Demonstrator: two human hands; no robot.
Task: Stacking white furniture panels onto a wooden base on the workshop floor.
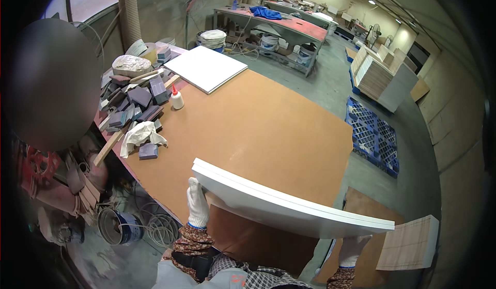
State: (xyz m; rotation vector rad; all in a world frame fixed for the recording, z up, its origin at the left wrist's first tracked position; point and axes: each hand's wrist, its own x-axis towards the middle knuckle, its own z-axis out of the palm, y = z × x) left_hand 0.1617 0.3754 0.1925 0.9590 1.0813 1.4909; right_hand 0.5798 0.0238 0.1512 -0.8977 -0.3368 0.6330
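A long pair of white panels (279,201), one laid against the other, is tilted on edge in front of me above the near part of the table. My left hand (197,201), in a white knit glove, grips their left end with the thumb up against the face. Under the right end is my gloved right hand (353,248), its fingers partly hidden by the panels. Beneath lies the brown board-covered tabletop (268,129). Farther back on it rests a flat white panel (206,68).
Sanding blocks (139,96), a white rag (142,134) and a red-capped glue bottle (176,99) crowd the table's left side. Stacked wood-grain boards (408,242) stand at right, near a blue pallet (373,136). A bucket (119,226) and coiled hose sit on the floor left.
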